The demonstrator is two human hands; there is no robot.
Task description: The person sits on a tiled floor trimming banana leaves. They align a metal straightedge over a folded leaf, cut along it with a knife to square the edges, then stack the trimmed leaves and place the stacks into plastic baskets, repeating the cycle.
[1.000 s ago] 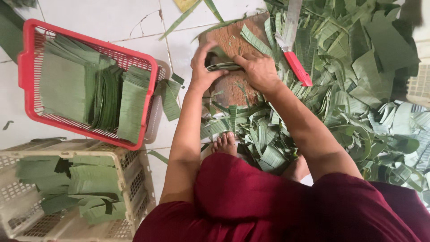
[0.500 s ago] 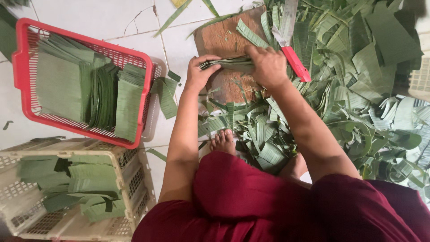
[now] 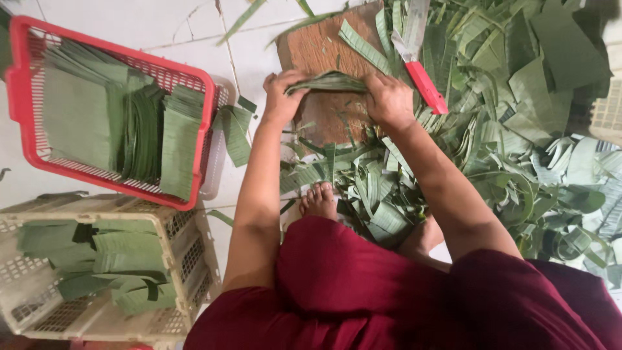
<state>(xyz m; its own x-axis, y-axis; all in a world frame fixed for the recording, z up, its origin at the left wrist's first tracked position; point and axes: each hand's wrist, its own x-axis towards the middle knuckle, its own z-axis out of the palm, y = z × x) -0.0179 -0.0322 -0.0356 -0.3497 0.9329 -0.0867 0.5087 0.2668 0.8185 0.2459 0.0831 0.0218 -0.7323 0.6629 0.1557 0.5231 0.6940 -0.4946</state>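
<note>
Your left hand (image 3: 283, 97) and right hand (image 3: 387, 98) both have a closed grip on one bundle of green leaf strips (image 3: 329, 82), one hand at each end. The bundle's long axis runs left-right across the wooden chopping board (image 3: 317, 48), spanning the gap between your hands, so neither hand is nearer; it's held symmetrically. It sits on or just above the board's middle; can't tell whether it's touching.

Just beside your right hand, further out: a cleaver with a red handle (image 3: 424, 84), lying on the board's right edge, blade pointing away from you, handle toward your right wrist.

Right of that, a big loose pile of leaf offcuts (image 3: 518, 129) covers the tiled floor (image 3: 129, 19) and spills under your forearms to your bare foot (image 3: 319, 201).

Left side, well apart from the board: a red basket (image 3: 208, 91) with neatly stacked rectangular leaf pieces, and nearer you a cream basket (image 3: 188, 259) with folded leaves.

No packages, labels or signs visible.
</note>
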